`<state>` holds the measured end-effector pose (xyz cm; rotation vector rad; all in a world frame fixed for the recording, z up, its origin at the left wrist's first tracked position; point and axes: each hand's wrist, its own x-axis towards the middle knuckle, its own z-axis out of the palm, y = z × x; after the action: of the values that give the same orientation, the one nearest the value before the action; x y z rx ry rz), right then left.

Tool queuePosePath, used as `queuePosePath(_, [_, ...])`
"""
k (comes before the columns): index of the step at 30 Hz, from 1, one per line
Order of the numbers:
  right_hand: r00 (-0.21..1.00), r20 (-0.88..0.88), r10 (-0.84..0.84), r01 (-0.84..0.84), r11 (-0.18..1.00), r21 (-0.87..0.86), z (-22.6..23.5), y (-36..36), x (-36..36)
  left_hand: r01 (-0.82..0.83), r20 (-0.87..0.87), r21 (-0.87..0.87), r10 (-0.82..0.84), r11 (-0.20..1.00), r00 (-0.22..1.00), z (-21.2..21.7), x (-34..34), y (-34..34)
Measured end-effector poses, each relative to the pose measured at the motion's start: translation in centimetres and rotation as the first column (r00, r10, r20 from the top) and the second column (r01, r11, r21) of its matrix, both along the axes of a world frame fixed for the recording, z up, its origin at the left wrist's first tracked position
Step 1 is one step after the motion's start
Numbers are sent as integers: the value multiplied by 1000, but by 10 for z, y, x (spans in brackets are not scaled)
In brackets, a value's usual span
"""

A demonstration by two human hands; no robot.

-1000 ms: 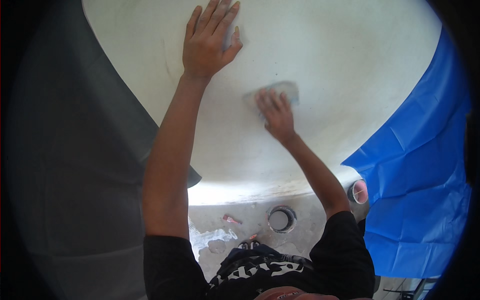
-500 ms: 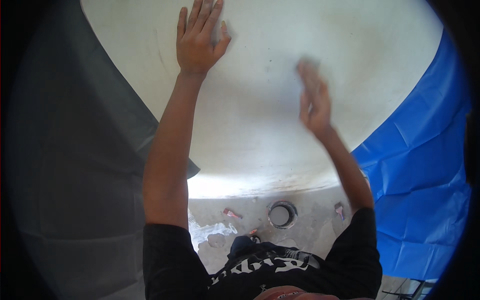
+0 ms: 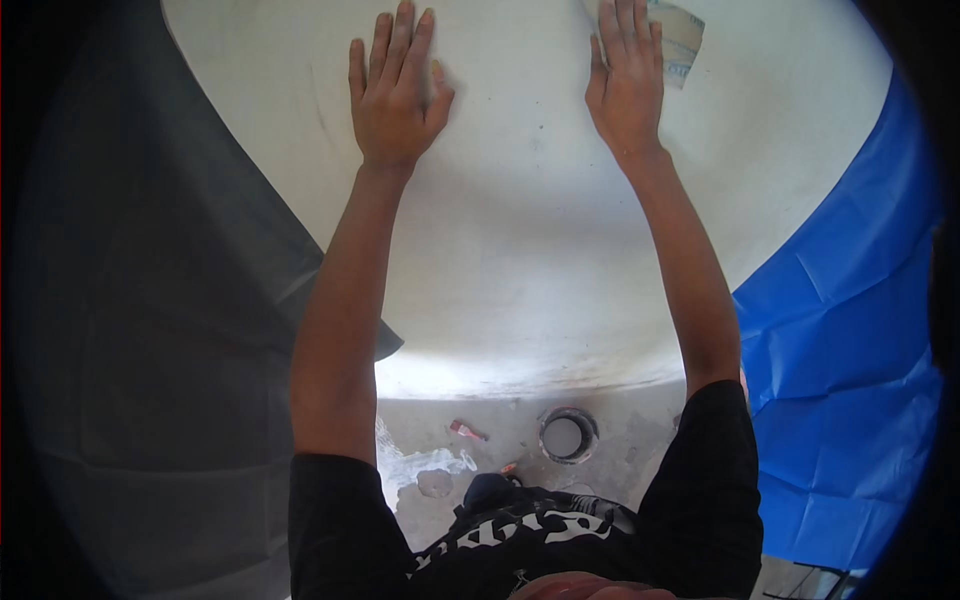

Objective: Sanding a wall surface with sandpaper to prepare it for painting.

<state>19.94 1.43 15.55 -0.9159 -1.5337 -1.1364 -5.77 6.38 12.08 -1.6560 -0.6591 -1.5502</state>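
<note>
My left hand (image 3: 393, 95) lies flat on a white plastered wall (image 3: 520, 230), fingers spread and pointing up, holding nothing. High on the same wall, my right hand (image 3: 625, 85) presses a pale, sandpaper-like sheet (image 3: 682, 40) against the surface. The sheet sticks out past the fingers to the right and most of it is hidden under the palm. Both arms are stretched upward, about a shoulder's width apart.
A dark grey sheet (image 3: 150, 300) covers the area left of the wall and a blue tarp (image 3: 850, 350) hangs on the right. Below, on the concrete floor, sit a round open can (image 3: 568, 435), a small red object (image 3: 467, 430) and a white spill (image 3: 425, 465).
My right hand has swept the sheet up the wall and to the right, from mid-height to near the top edge. The left hand stayed flat in about the same place.
</note>
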Motion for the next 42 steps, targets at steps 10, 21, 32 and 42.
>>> queuePosePath(10, [990, 130, -54, 122, 790, -601, -267, -58, 14, -3, -45, -10, 2, 1000, 999, 9, -3, -2])
queuePosePath(21, [875, -406, 265, -446, 769, -459, -199, -139, 40, 3, -39, -19, -4, 1000, 999, -9, 1, 5])
queuePosePath(32, [980, 64, -186, 188, 982, -30, 78, -19, 55, -35, -23, -27, 35, 999, 999, -21, -12, 3])
queuePosePath(42, [998, 5, -60, 59, 962, -268, -88, -40, 57, -21, -40, -8, 21, 1000, 999, -23, -13, -1])
